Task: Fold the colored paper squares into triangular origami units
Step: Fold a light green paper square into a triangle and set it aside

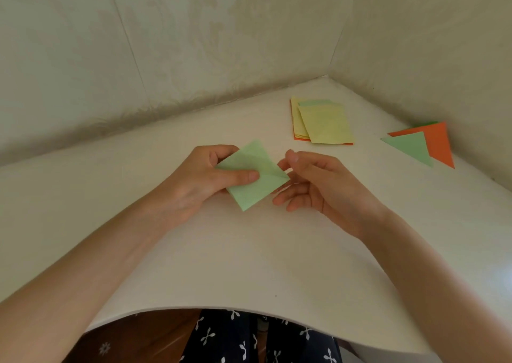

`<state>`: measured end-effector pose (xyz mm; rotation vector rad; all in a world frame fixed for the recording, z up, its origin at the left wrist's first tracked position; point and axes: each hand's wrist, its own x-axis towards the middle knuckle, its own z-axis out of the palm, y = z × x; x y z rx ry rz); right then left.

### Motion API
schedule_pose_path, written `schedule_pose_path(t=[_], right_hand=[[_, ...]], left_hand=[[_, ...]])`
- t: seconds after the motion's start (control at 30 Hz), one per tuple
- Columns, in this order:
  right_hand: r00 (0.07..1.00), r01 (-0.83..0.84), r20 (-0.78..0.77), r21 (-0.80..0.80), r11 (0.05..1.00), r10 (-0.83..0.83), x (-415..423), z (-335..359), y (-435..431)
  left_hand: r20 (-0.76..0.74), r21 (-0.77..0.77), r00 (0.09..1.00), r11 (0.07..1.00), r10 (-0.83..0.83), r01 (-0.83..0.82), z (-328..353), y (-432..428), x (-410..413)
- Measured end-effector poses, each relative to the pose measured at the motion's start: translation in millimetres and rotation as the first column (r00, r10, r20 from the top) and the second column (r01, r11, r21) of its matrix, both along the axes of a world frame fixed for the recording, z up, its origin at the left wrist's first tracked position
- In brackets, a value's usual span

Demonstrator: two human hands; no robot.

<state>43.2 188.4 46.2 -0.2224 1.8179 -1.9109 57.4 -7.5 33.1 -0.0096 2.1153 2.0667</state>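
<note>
A light green paper square [253,178] with a diagonal crease is held just above the white table [249,252], turned like a diamond. My left hand [205,180] grips its left side, thumb on top and fingers beneath. My right hand [313,182] is at the paper's right corner, thumb above and fingers loosely curled under it; the fingertips touch or nearly touch that corner. At the back, a stack of paper squares [321,121] lies with yellow sheets on top, a green one and orange ones below.
Two folded triangles lie at the right by the wall: a green triangle [410,146] overlapping an orange triangle [437,144], with a sliver of darker green behind. Walls close the table's back and right sides. The table's front edge curves above my lap.
</note>
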Motion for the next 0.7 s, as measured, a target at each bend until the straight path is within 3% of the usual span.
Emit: schedule_pose_path(t=[0.07,0.2,0.3,0.37,0.53,0.7], right_hand=[[0.995,-0.014,0.099,-0.029,0.999,0.017,-0.6,-1.3,0.0],[0.995,0.006,0.099,-0.019,1.000,-0.004,-3.1,-1.5,3.7],[0.998,0.056,-0.005,0.064,0.996,-0.056,-3.3,-3.8,4.3],[0.991,0.098,-0.100,0.139,0.985,-0.085,-2.1,-5.6,2.4],[0.970,0.119,-0.234,0.188,0.975,-0.073,1.6,-6.8,-4.2],[0.948,0.125,-0.314,0.223,0.967,-0.050,2.1,-9.5,-5.1]], left_hand=[[-0.087,-0.043,0.996,0.999,-0.033,0.029,1.0,1.1,1.7],[-0.188,-0.152,0.970,0.981,-0.151,0.123,2.4,-1.2,1.2],[-0.087,0.028,0.975,0.978,-0.202,0.205,4.7,-9.3,-2.3],[0.001,0.149,0.986,0.975,-0.165,0.163,6.5,-11.9,-5.5],[-0.020,-0.197,0.995,0.976,-0.098,0.093,2.3,-2.5,-3.4],[0.006,-0.231,0.997,0.970,-0.079,0.078,1.6,-5.4,-4.8]])
